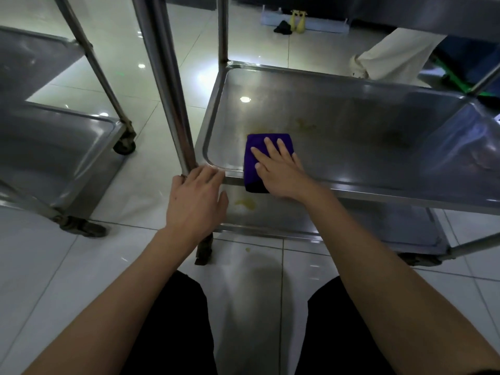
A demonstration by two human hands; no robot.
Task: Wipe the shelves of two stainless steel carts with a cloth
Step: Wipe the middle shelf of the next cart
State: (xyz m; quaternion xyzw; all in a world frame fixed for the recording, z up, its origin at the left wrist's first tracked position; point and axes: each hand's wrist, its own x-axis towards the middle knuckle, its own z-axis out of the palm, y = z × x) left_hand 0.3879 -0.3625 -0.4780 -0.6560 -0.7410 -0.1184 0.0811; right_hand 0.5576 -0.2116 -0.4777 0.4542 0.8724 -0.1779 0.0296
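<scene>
Nearest the camera, the person crouches on the tiled floor (81, 266), dark-clad knees at the bottom edge, both bare forearms reaching forward. The left hand (196, 201) curls round the front corner of the right-hand cart (351, 185), beside its upright post (167, 77), steadying it. The right hand (278, 169) lies flat with fingers straight and spread, pressing a folded purple cloth (255, 158) onto the middle shelf (351, 125) near its front-left rim — it pinches nothing. The step in hand looks like wiping this shelf. Yellowish stains (305, 124) sit just beyond the cloth, so the next move calls for pushing it forward across them with firm pressure. A yellow smear (244, 203) on the lower shelf (270, 215) is not yet wiped. To the left stands the second cart (54, 147), well apart from the cloth. Farther back — another person's pale trouser leg (392, 55) and some yellow objects (297, 21) by the wall.
</scene>
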